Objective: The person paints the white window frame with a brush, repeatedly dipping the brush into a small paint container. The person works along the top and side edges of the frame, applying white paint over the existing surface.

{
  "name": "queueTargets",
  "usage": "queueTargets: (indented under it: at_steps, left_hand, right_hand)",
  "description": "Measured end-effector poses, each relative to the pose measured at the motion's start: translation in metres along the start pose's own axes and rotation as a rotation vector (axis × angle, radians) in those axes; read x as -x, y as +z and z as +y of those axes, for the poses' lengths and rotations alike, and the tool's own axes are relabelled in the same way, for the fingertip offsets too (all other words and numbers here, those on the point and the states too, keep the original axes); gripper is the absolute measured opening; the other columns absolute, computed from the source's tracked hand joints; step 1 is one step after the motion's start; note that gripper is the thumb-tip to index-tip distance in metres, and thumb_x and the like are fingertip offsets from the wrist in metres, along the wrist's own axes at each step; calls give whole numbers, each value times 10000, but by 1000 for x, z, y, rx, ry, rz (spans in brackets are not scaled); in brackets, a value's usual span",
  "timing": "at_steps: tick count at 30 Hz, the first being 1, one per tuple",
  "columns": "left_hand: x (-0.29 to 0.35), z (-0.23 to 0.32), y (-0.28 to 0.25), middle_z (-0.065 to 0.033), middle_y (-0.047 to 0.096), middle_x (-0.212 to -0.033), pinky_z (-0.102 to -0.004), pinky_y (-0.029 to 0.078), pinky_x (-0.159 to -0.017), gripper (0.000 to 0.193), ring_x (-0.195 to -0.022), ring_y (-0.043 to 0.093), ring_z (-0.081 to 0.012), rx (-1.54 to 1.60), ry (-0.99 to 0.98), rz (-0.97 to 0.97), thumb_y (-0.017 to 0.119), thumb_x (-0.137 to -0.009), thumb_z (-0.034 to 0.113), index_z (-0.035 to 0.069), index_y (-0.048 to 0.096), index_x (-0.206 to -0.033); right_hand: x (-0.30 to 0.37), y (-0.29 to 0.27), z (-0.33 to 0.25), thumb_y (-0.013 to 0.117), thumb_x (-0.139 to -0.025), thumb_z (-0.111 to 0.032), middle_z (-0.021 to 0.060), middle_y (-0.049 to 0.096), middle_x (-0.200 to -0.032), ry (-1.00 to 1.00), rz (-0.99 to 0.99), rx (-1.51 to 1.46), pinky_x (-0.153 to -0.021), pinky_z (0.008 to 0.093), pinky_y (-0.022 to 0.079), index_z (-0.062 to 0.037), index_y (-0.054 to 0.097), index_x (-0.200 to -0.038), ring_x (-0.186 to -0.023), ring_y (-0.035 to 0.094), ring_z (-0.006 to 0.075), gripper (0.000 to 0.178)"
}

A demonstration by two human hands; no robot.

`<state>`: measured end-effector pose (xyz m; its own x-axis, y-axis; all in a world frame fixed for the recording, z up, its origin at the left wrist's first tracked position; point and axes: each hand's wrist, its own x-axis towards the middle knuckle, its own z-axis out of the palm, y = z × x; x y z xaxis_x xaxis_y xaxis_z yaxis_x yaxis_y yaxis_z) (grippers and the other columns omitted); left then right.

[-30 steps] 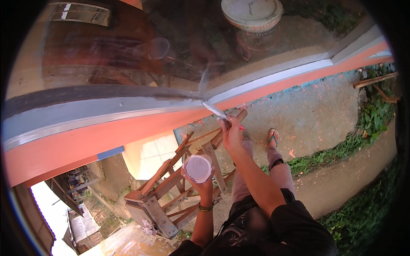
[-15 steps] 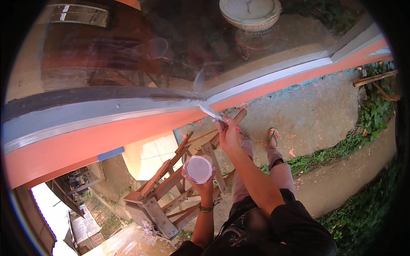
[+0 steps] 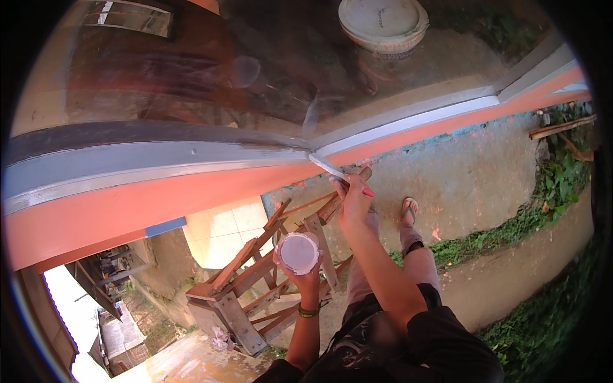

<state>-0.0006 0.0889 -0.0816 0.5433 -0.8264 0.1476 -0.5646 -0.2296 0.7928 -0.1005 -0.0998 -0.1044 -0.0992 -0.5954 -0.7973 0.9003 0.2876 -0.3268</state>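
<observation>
My left hand (image 3: 306, 281) is closed around a round cup of pale lilac-grey paint (image 3: 299, 253), held upright below the window. In my right hand (image 3: 355, 205) is a paintbrush (image 3: 327, 166), gripped near its middle, with a red handle end poking out past the fingers. Its paint-coated bristles point up and left. Their tip is at the corner of the grey window frame (image 3: 191, 157), where two sills meet; whether it touches cannot be made out. Glossy wet-looking paint covers parts of the frame.
A wooden trestle (image 3: 235, 319) stands below my left hand, close to my legs. Dark glass (image 3: 191, 83) above the frame reflects the surroundings, and a lidded white bucket (image 3: 383, 24) appears there. The orange wall (image 3: 115, 222) runs under the sill. Plants (image 3: 557, 182) and wood sticks lie at right.
My right hand and the brush have shifted slightly right, and the wrist has turned so the red handle end shows more. The left hand with the cup stays nearly still.
</observation>
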Motion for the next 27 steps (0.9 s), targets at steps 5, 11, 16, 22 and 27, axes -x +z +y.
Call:
queueTargets:
  at_steps: [5, 11, 16, 22, 27]
  left_hand:
    - [1, -4, -1, -168, 332, -1484, -469, 387, -1135, 1124, -1368, 428, -319, 13, -11, 19, 948, -691, 188, 20, 220, -1529]
    - [-1, -1, -3, -170, 333, -1484, -467, 387, -1133, 1118, -1364, 431, -318, -13, 24, 29, 953, -684, 186, 17, 233, -1522]
    - [-1, 0, -3, -168, 351, -1472, -468, 388, -1131, 1121, -1361, 433, -320, 14, 30, 42, 961, -672, 176, 20, 244, -1519]
    - [-1, -2, -1, -165, 362, -1455, -473, 385, -1128, 1106, -1351, 438, -325, 2, 35, 76, 965, -664, 197, 28, 277, -1512]
    - [-6, 10, -2, -162, 366, -1447, -475, 381, -1133, 1096, -1346, 440, -326, 11, 30, 60, 965, -659, 192, 32, 291, -1508]
  right_hand:
    - [21, 27, 6, 600, -942, -81, 123, 671, -1011, 0, -115, 25, -827, 288, 625, 51, 626, -1077, -888, 700, 203, 190]
    - [27, 22, -15, 612, -937, -81, 118, 674, -996, -5, -99, 71, -831, 293, 623, 51, 632, -1089, -883, 695, 189, 203]
    - [17, 26, -3, 617, -935, -79, 126, 679, -1000, -49, -115, 86, -828, 294, 623, 53, 640, -1063, -883, 698, 192, 186]
    - [66, 49, -25, 623, -931, -80, 134, 682, -1014, -6, -212, 61, -814, 306, 625, 55, 646, -1037, -881, 700, 203, 174]
    - [20, 25, -16, 608, -933, -65, 143, 681, -1012, -55, -56, 68, -822, 313, 630, 59, 645, -1039, -887, 707, 218, 167]
